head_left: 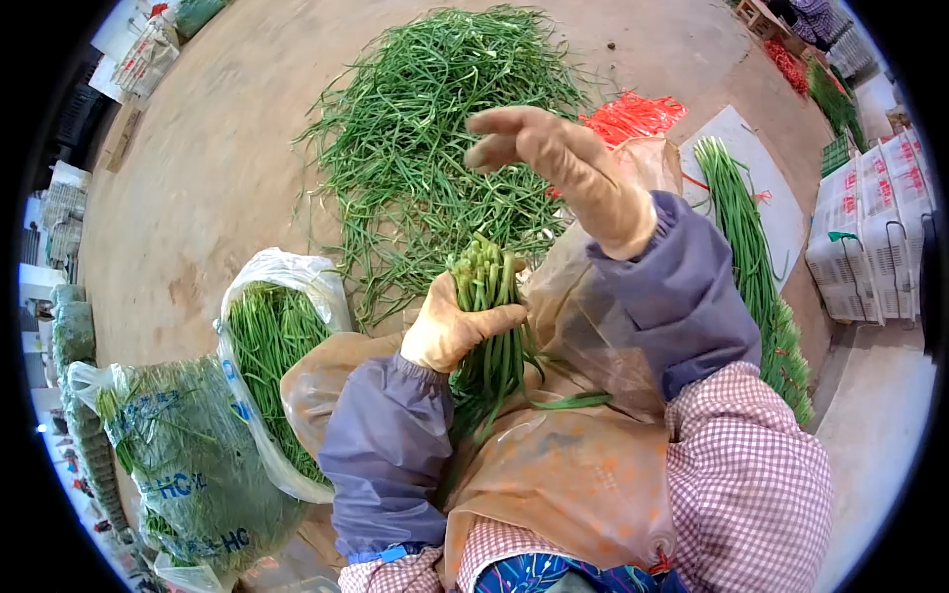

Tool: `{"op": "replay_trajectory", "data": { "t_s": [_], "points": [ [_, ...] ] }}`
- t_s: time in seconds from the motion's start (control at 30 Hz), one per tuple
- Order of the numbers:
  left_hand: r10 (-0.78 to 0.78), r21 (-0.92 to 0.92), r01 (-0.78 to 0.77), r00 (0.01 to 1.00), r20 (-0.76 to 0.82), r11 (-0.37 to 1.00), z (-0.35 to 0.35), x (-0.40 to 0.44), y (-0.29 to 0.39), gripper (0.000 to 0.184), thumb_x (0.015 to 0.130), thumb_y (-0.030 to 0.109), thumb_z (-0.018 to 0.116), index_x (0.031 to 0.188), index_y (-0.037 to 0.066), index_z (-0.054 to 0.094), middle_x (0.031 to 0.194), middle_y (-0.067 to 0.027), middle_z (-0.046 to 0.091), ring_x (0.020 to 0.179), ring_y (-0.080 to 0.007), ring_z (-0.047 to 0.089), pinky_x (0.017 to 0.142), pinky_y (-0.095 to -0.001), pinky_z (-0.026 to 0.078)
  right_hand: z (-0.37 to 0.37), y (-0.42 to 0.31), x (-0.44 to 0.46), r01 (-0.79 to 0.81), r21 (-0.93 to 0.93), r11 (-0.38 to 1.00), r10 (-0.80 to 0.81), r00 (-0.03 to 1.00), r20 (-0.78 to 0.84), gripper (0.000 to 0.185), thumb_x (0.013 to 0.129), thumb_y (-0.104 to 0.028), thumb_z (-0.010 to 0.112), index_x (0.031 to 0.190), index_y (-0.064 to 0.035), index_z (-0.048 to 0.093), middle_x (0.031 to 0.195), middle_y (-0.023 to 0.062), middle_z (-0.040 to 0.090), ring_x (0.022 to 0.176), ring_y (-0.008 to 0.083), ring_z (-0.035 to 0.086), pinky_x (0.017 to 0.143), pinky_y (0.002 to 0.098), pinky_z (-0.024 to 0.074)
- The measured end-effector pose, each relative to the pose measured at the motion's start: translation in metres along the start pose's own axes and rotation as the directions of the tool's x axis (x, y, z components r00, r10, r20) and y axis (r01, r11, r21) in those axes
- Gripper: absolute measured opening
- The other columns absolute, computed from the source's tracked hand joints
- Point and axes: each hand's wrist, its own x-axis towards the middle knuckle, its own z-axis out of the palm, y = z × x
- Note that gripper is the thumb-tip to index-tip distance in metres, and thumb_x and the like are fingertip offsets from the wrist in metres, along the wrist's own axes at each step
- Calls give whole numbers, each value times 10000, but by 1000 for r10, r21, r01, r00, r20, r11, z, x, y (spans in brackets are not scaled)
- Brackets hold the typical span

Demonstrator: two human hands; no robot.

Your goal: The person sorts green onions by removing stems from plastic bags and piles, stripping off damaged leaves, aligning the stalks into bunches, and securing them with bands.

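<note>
My left hand (457, 324), in a pale tan glove, is wrapped round a bunch of long green stalks (486, 282). The stalks stand upright with their thick ends at the top, and their thin leafy ends hang over my lap. My right hand (563, 168), gloved alike, is raised above and to the right of the bunch. Its fingers are stretched out and apart, with nothing in them. Beyond both hands lies a big loose pile of green stalks (435, 109) on the floor.
Bagged greens (277, 346) and a wrapped bundle (188, 435) stand at left. Red ties (633, 117) lie beyond my right hand. Aligned green stalks (736, 217) rest partly on a white board (781, 188) at right, near stacked white crates (870, 232). A brown apron (563, 474) covers my lap.
</note>
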Motion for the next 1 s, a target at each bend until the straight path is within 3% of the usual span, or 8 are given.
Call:
{"op": "replay_trajectory", "data": {
  "t_s": [0.13,0.2,0.37,0.5,0.57,0.6,0.77,1.0],
  "points": [
    [-43,-29,40,993,-110,999,3,7,-4,389,758,6,758,1123,6,624,974,-38,677,867,-122,631,789,-297,526,15,-3,-29,120,-501,857,-45,986,160,424,888,-344,702,1149,-15,639,1056,135,683,977,286,664,855,353,528],
    [-55,-66,49,993,-101,997,-1,17,-23,377,745,-7,745,1102,8,623,984,-45,679,871,-128,634,778,-300,527,27,5,-33,361,-801,478,-195,932,304,312,784,-250,768,1004,-68,643,941,108,636,867,313,639,747,388,529],
    [85,98,-63,967,-240,993,8,21,-38,375,741,10,752,1085,20,603,923,-37,669,808,-133,628,726,-286,520,31,29,-30,419,-875,242,-44,906,421,192,828,-218,688,954,-84,635,880,89,612,810,315,624,685,405,520],
    [-3,76,20,976,-218,997,16,13,-28,335,784,2,741,1088,20,602,893,-23,646,744,-127,613,667,-286,521,-1,63,-18,303,-540,785,-356,935,6,138,908,-209,638,941,-75,636,845,30,626,742,204,617,624,338,502],
    [-10,46,21,974,-224,999,16,10,-24,322,789,3,735,1083,21,605,871,-21,646,733,-122,610,658,-285,518,-6,19,-16,-34,-648,761,-259,900,-351,110,948,-159,650,954,-51,627,770,-41,591,679,82,537,611,245,464],
    [-11,33,19,974,-228,999,15,10,-23,315,791,4,732,1081,21,607,860,-21,646,728,-120,608,654,-285,517,-9,7,-17,-106,-593,798,-201,881,-428,119,904,-143,694,948,-57,625,726,56,615,676,143,573,600,275,479],
    [39,136,-4,966,-256,991,12,14,-27,305,789,67,744,1056,15,605,836,-27,646,721,-115,596,661,-288,513,19,27,-28,330,-688,647,-364,926,101,109,901,-71,669,1001,-43,639,832,54,645,693,180,618,628,274,506],
    [129,263,-36,928,-349,964,17,12,-35,339,765,88,764,1057,-8,621,897,-75,682,796,-139,637,735,-286,520,22,44,-14,388,-586,712,-111,885,451,160,872,-213,693,913,-59,681,877,83,636,818,290,628,725,376,521]
  ]
}}
